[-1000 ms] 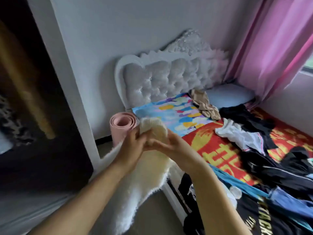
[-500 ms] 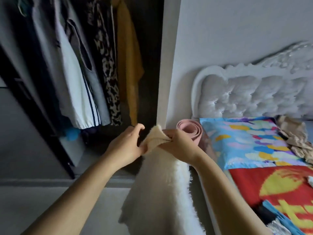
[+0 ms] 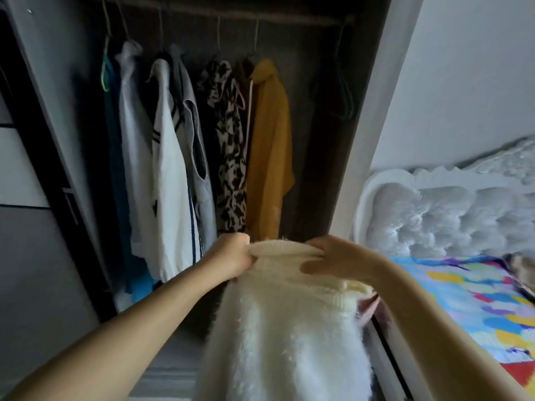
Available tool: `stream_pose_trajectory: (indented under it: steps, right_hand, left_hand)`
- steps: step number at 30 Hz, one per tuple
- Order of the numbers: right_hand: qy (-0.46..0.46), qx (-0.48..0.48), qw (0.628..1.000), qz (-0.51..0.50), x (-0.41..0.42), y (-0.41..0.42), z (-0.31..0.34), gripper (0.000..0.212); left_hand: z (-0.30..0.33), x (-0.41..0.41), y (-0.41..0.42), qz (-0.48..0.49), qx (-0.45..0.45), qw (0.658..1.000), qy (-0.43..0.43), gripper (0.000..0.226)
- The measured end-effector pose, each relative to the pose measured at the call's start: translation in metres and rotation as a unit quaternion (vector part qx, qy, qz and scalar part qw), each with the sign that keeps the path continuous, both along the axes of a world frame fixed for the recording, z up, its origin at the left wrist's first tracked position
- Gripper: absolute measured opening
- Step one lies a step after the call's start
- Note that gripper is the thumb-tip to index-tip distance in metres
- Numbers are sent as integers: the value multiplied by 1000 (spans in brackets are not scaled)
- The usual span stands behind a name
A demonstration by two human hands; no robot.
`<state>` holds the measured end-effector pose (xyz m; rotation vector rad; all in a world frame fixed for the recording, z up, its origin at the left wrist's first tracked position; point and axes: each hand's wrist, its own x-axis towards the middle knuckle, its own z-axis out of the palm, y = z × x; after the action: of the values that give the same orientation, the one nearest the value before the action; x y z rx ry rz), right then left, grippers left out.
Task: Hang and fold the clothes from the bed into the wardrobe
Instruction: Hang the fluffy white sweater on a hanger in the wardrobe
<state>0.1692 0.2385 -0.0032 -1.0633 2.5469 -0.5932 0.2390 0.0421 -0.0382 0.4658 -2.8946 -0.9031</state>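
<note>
A fluffy white sweater (image 3: 283,337) with a cream ribbed collar hangs down in front of me. My left hand (image 3: 231,256) grips the collar's left end. My right hand (image 3: 338,259) pinches the collar's right part, thumb on the near side. Both hands hold it up before the open wardrobe (image 3: 312,117). Inside, several garments hang from the rail (image 3: 220,15): a grey top, a white striped top (image 3: 168,180), a black-and-white patterned piece (image 3: 228,157) and a mustard hoodie (image 3: 269,146). An empty dark hanger (image 3: 344,99) hangs at the rail's right end.
The wardrobe's dark sliding door (image 3: 37,157) stands at the left. A white wall edge (image 3: 373,134) divides the wardrobe from the bed. The tufted white headboard (image 3: 440,215) and a colourful pillow (image 3: 474,296) lie at the right. A pink roll (image 3: 369,309) peeks out behind the sweater.
My view has swung left from the bed to face the wardrobe. Both hands have kept hold of the sweater's collar and spread it wider apart.
</note>
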Motion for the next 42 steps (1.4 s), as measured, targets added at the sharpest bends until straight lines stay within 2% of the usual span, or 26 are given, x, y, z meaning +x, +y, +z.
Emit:
stream_pose_trajectory:
  steps: [2,4,6,8,12,14,16,18,19,21,23,25,28,33,39,42]
  right_hand:
    - [65,46,997,-23,-7,-10,-3,20]
    - [117,68,989,-57,-16,-22,-2,16]
    - [166,60,979,-100,-28,-34,2,10]
    - [198,35,971,-133,-40,-46,9,19]
    - [221,21,964,-144,-74,-72,34,28]
    - [193,32,971,-140,-102,-87,54,29]
    - [98,33,990,-94,-125,-100,86,26]
    - [10,0,998,-61,-148,-114,127,26]
    - [21,-21,997,-69,-164,-122,147,29]
    - [150,-57,979,-124,-210,-143,185,27]
    - [340,-34,914,-217,-251,-157,209,25]
    - [426,-3,852,-304,-282,-154,217,34]
    - [455,85,810,-360,-316,-138,213,41]
    - [457,99,813,-346,-343,-129,207,30]
    - [457,-79,806,-368,-328,-134,205,30]
    - [448,-208,790,-363,-300,-140,174,27]
  left_hand:
    - [4,-6,-19,27,74,997,5,27]
    - [14,-14,-33,45,236,970,34,29]
    - [30,-25,-37,59,362,927,79,31]
    - [46,-36,-36,65,469,874,107,28]
    - [76,-67,-45,103,623,768,104,20]
    - [87,-85,-51,96,636,761,89,20]
    - [98,-100,-57,67,634,767,79,25]
    - [108,-119,-63,38,653,753,74,29]
    - [111,-129,-66,25,658,748,78,28]
    - [119,-155,-75,20,653,752,91,26]
    - [127,-175,-81,12,648,755,102,22]
    - [134,-190,-85,-10,639,762,102,15]
    - [144,-208,-93,-27,628,772,92,18]
    - [151,-228,-101,-56,651,752,81,25]
    - [143,-231,-108,-60,645,758,70,20]
    - [135,-221,-112,-79,640,761,69,20]
